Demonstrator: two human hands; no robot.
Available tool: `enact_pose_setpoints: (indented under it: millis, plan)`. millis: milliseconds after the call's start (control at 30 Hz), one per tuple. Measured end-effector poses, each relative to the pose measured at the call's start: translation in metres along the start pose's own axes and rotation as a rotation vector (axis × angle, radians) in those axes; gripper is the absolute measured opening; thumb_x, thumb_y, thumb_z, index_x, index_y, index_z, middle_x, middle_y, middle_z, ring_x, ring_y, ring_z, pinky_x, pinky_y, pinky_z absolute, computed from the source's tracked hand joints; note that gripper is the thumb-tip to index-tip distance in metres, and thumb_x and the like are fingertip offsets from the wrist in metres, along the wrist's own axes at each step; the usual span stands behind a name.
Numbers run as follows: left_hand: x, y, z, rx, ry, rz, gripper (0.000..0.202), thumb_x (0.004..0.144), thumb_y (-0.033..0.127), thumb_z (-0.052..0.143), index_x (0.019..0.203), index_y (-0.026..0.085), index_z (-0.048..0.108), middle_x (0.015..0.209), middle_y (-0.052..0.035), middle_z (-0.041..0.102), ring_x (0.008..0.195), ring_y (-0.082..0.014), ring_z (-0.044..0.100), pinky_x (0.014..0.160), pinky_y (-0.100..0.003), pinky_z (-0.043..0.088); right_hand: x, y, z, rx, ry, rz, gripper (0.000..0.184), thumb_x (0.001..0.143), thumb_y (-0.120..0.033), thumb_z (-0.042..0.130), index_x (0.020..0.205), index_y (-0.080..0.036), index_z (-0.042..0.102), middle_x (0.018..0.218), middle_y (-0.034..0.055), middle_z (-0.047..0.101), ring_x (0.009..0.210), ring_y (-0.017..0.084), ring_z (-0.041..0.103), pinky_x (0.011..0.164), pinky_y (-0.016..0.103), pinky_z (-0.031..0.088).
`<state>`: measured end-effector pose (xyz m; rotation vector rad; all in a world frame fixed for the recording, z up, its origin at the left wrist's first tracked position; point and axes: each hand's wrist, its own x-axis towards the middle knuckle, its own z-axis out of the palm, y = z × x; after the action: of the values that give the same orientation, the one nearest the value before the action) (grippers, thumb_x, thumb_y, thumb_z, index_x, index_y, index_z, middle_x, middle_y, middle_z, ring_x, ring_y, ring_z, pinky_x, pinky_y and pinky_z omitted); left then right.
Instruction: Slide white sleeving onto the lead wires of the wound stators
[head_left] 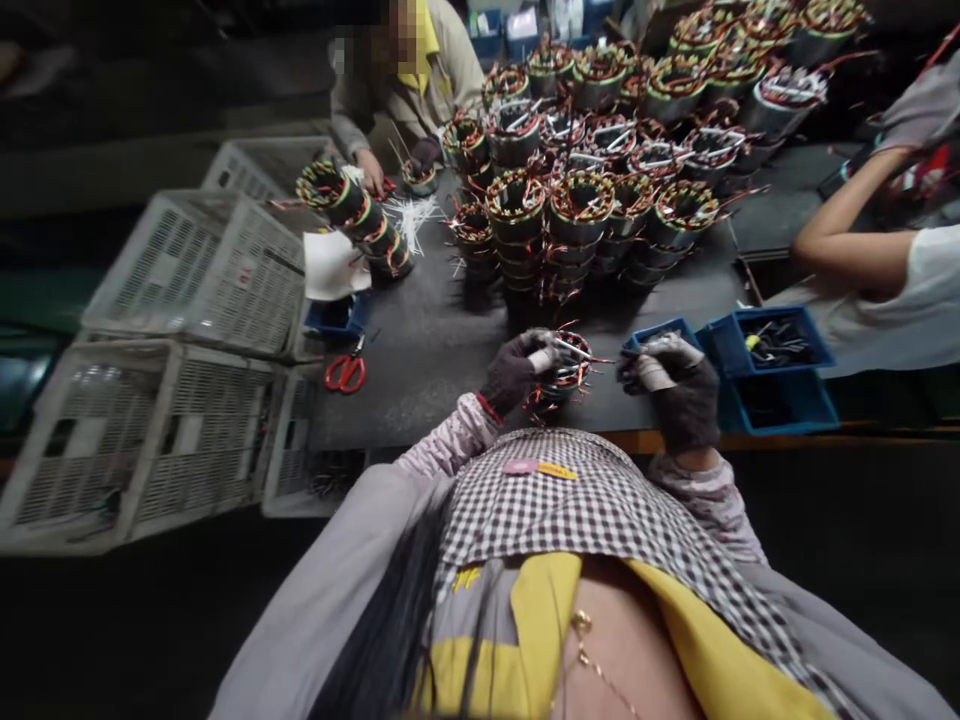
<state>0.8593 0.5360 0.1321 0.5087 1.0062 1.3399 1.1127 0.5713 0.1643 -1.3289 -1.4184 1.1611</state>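
A motor stator (568, 372), a ring of copper windings with red lead wires and white sleeving, is on the dark table right in front of me. My left hand (519, 372), in a dark glove with pale fingertips, is closed at the stator's left rim. Its fingers appear to grip the winding edge there; the exact contact is too small to see. To the right of the stator, my right hand (673, 388), gloved alike, has its fingers pinched together. A thin reddish wire (602, 360) runs from the stator toward these fingertips, and they seem closed on its end.
Stacked stators (583, 200) crowd the table's far side. Red-handled scissors (346, 372) lie at left, near a shorter stator stack (358, 215). Blue bins (787, 375) stand at right, grey plastic crates (202, 270) at left. Co-workers sit opposite (442, 60) and at right (862, 250).
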Motion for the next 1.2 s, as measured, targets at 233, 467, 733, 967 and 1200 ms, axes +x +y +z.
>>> enact_pose_setpoints:
  millis: [233, 467, 733, 967, 1200]
  plan:
    - [0.017, -0.017, 0.007, -0.109, 0.108, -0.102, 0.052, 0.069, 0.028, 0.118, 0.102, 0.019, 0.08, 0.096, -0.0022, 0.086, 0.082, -0.0178, 0.079, 0.082, -0.033, 0.07, 0.008, 0.042, -0.013, -0.093, 0.092, 0.1, 0.04, 0.086, -0.057, 0.088, 0.108, -0.026, 0.075, 0.089, 0.0045, 0.084, 0.081, 0.021, 0.077, 0.083, 0.039, 0.066]
    - [0.033, -0.037, 0.024, -0.126, 0.226, -0.146, 0.048, 0.075, 0.025, 0.114, 0.103, 0.02, 0.075, 0.091, 0.0004, 0.084, 0.075, -0.0155, 0.078, 0.076, -0.029, 0.068, 0.023, 0.057, -0.012, -0.065, -0.011, 0.257, 0.025, 0.093, -0.043, 0.087, 0.106, -0.026, 0.074, 0.083, 0.0028, 0.082, 0.078, 0.021, 0.075, 0.08, 0.036, 0.064]
    - [0.043, -0.054, 0.024, -0.098, 0.233, -0.144, 0.055, 0.068, 0.03, 0.119, 0.1, 0.02, 0.075, 0.096, -0.0011, 0.085, 0.082, -0.0189, 0.081, 0.083, -0.034, 0.069, 0.043, 0.063, -0.021, 0.039, -0.233, 0.319, 0.035, 0.092, -0.049, 0.094, 0.109, -0.024, 0.077, 0.082, 0.0021, 0.08, 0.072, 0.019, 0.07, 0.072, 0.034, 0.062]
    - [0.045, -0.057, 0.023, -0.125, 0.249, -0.111, 0.054, 0.066, 0.03, 0.117, 0.1, 0.019, 0.077, 0.097, -0.0013, 0.085, 0.084, -0.0181, 0.079, 0.08, -0.032, 0.067, 0.054, 0.069, -0.028, -0.289, -0.308, 0.049, 0.018, 0.098, -0.04, 0.084, 0.106, -0.025, 0.085, 0.093, 0.0064, 0.084, 0.091, 0.024, 0.077, 0.099, 0.043, 0.067]
    - [0.046, -0.061, 0.021, -0.115, 0.256, -0.097, 0.054, 0.068, 0.032, 0.118, 0.102, 0.019, 0.079, 0.099, -0.0019, 0.086, 0.083, -0.0177, 0.079, 0.079, -0.032, 0.069, 0.054, 0.078, -0.021, -0.211, -0.315, 0.017, 0.03, 0.102, -0.059, 0.082, 0.107, -0.03, 0.086, 0.099, 0.0066, 0.087, 0.089, 0.028, 0.083, 0.094, 0.05, 0.073]
